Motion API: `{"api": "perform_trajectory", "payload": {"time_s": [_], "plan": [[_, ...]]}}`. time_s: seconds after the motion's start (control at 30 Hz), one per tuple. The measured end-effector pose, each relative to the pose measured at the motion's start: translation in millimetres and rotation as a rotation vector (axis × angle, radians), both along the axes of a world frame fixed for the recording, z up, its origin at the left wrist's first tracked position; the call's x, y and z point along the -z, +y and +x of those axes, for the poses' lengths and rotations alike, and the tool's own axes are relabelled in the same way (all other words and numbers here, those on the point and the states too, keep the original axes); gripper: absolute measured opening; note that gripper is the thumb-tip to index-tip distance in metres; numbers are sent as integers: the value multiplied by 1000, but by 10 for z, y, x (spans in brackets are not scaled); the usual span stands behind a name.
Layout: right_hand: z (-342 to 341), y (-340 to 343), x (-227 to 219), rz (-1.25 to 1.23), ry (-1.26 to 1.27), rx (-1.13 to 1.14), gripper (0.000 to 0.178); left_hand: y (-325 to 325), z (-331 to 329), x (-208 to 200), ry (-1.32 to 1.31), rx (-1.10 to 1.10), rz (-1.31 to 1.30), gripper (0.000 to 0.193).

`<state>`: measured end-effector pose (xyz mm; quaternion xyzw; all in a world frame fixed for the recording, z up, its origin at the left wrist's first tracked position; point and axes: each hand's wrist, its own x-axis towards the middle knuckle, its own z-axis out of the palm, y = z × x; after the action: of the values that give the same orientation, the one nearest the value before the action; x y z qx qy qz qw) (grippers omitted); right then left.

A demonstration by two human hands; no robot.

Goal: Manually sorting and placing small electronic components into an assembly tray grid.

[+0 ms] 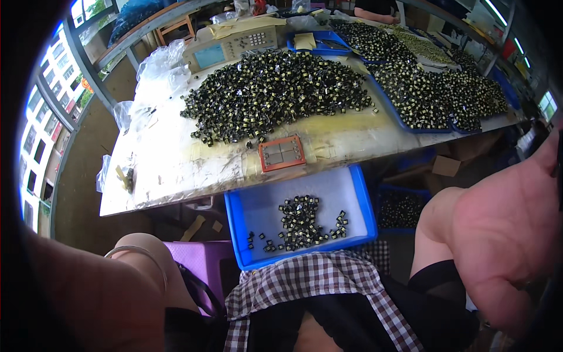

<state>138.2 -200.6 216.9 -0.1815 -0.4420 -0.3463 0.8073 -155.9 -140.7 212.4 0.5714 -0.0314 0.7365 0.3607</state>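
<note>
Skin of the left arm [94, 287] and right arm [504, 229] fills the two sides of my head view, close to the lens. I can't make out either hand clearly, nor any fingers, so I cannot tell whether the left hand or the right hand is open, closed or gripping something.

Between the two arms, further forward, I have a blue plastic tray [233, 220] with a white lining, just in front of the checkered apron [305, 276]. Loose black-and-yellow coil components [302, 220] lie in it, bunched near the middle with smaller clusters toward either arm. The left knee [141, 242] shows beside the left arm and the right knee [437, 214] beside the right arm, with a purple plastic stool [202, 261] partly visible between the left knee and the tray.

Ahead of both arms, beyond the tray, stands the workbench [170, 170]. An orange-framed metal fixture [282, 154] sits near its front edge, and behind that I see a broad heap of similar components [281, 88]. On the left arm's side, past the heap, are a bench instrument [234, 46] with a screen and keys, and clear plastic bags [161, 67]. Toward the right arm's side, more components [410, 97] fill blue trays. At the far edge, another person's forearm [378, 16] shows.
</note>
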Motion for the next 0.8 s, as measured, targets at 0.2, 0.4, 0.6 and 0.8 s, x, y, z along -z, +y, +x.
{"api": "perform_trajectory", "payload": {"time_s": [0.2,0.4,0.6,0.8], "plan": [[-67,-179,109,3,42,-9,52,-217,440,-210,204,-39,42,72],[-53,-194,29,39,12,8,52,-321,585,-233,334,-60,118,70],[160,-159,-279,101,-106,30,52,-594,606,-109,374,-95,213,68],[165,-16,-677,219,-166,-10,52,-661,1124,-829,864,455,57,30]]}}
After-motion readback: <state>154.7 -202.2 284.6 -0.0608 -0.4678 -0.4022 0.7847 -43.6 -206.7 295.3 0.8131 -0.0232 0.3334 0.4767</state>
